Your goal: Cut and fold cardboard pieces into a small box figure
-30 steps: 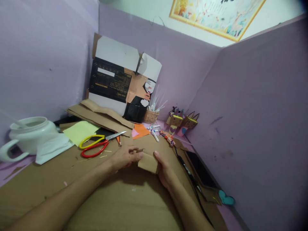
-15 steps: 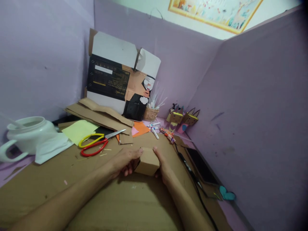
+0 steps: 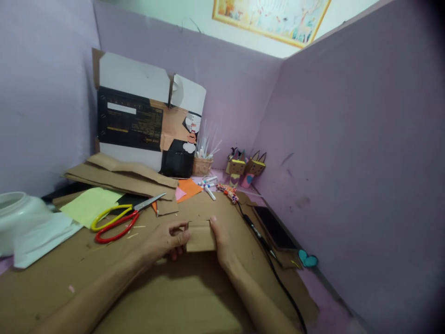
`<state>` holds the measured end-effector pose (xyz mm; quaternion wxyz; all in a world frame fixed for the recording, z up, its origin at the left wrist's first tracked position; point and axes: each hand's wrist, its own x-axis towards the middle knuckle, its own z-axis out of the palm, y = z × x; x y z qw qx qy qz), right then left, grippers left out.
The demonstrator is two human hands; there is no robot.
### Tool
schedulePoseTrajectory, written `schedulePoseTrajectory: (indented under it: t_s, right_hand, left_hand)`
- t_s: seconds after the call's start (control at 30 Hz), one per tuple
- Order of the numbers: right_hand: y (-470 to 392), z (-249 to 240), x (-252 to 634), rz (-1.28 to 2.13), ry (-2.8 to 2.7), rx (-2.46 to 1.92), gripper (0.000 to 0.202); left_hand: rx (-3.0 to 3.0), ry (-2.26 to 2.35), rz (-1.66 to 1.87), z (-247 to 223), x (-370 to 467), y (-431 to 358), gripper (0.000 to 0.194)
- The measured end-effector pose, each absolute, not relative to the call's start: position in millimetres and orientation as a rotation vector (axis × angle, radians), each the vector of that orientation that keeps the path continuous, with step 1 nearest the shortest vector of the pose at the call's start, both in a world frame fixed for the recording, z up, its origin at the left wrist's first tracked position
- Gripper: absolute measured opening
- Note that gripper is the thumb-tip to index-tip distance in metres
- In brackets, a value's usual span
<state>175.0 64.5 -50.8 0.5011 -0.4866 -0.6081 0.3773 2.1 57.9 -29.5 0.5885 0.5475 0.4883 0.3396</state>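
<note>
A small brown cardboard box [image 3: 201, 237] is held between my two hands, just above the cardboard sheet [image 3: 167, 301] that covers the table. My left hand [image 3: 172, 239] grips its left side, thumb on the near face and fingers bent behind and below. On the other side, my right hand [image 3: 221, 241] presses the right edge, its thumb at the upper corner and its other fingers mostly hidden. Scissors with one yellow and one red handle [image 3: 118, 227] lie to the left of my left hand, blades pointing away to the right.
At the left stand a white pot [image 3: 21, 222] and a folded white tissue [image 3: 48, 236]. Behind are cardboard strips [image 3: 121, 174], an opened printed carton [image 3: 132, 116] and markers [image 3: 208, 188]. A corded pen-like tool [image 3: 259, 236] and a dark phone-like slab [image 3: 276, 227] lie right.
The view has swung right, so the surroundings sit further left. The box has been tilted, its face now turned toward me, and my left thumb has come down from its top to its near face.
</note>
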Motion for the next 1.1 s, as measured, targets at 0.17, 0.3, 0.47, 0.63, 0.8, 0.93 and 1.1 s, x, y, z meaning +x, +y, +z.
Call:
schedulePoseTrajectory:
  t_s: [0.17, 0.3, 0.47, 0.63, 0.8, 0.93, 1.1]
  right_hand:
    - [57.2, -50.4, 177.5, 0.670, -1.601, -1.094, 0.034]
    - [56.7, -53.4, 183.9, 0.511, -1.718, -0.926, 0.030]
    - [56.6, -66.5, 191.8, 0.354, -1.725, -0.646, 0.058]
    - [56.0, -78.2, 188.7, 0.306, -1.687, -0.659, 0.082]
    - [52.0, -72.8, 184.3, 0.306, -1.666, -0.696, 0.082]
    - [50.7, -70.4, 184.0, 0.299, -1.658, -0.722, 0.080]
    - [51.2, -69.2, 183.4, 0.318, -1.675, -0.722, 0.081]
  left_hand:
    - [1.351, 0.907, 0.853, -40.7, -4.2, 61.7, 0.076]
    - [1.413, 0.815, 0.816, -43.3, -6.3, 59.8, 0.074]
    - [1.514, 0.805, 0.854, -31.0, -10.4, 48.7, 0.095]
    - [1.592, 0.817, 0.850, -29.0, -18.9, 48.0, 0.091]
    - [1.556, 0.705, 0.856, -38.9, -18.9, 52.3, 0.084]
    - [1.521, 0.635, 0.831, -34.7, -16.6, 49.9, 0.079]
    - [1.550, 0.793, 0.821, -20.3, -12.4, 42.5, 0.082]
